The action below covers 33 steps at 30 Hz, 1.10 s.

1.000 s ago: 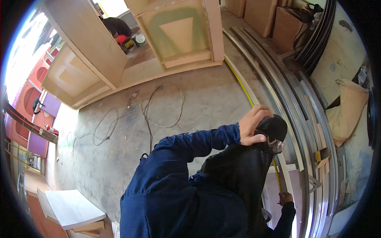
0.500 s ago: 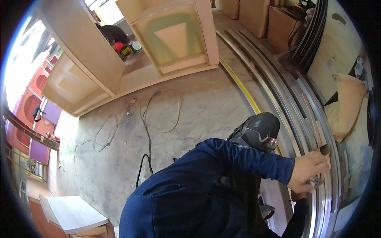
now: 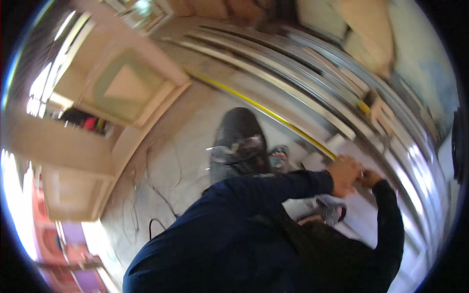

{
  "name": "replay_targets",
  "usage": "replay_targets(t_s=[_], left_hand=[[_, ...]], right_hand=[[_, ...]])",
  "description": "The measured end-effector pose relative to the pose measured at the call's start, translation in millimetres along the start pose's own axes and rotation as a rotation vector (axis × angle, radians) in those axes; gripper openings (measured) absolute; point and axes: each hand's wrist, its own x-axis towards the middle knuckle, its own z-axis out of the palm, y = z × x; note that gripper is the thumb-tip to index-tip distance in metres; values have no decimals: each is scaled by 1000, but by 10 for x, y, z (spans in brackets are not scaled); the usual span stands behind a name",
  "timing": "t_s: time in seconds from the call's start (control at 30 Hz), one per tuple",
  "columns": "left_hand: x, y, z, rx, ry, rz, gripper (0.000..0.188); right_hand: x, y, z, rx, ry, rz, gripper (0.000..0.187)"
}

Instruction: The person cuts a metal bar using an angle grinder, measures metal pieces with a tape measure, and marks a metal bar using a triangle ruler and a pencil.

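My left hand, at the end of a navy sleeve, meets my right hand at the right of the view. Both look closed, with fingers curled toward each other. A small pale glint shows between them; blur hides what they hold. Just beyond my left hand ends a long yellow strip, like a tape measure blade, lying along the floor. Beside it run several long metal profiles. On these, past my hands, rests a small brown piece beside a yellow patch.
My bent knee and a shoe are left of my hands. Thin cables loop over the grey floor. A wooden cabinet frame stands at the left. A pale board leans at the far right.
My view has swung to the right, with blur. My left hand has left the metal profiles, and both hands are now close together near the end of the yellow strip.
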Motion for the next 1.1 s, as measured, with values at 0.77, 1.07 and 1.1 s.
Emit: replay_targets(t_s=[0.77,1.07,1.1], left_hand=[[347,-1865,1531,203,21,-247,36],[703,-1847,2002,104,71,-322,34],[755,-1825,2056,77,63,-342,35]], right_hand=[[-641,1583,609,2,460,247,38],[-698,1553,739,-23,595,228,37],[-712,1567,759,-47,619,229,38]])
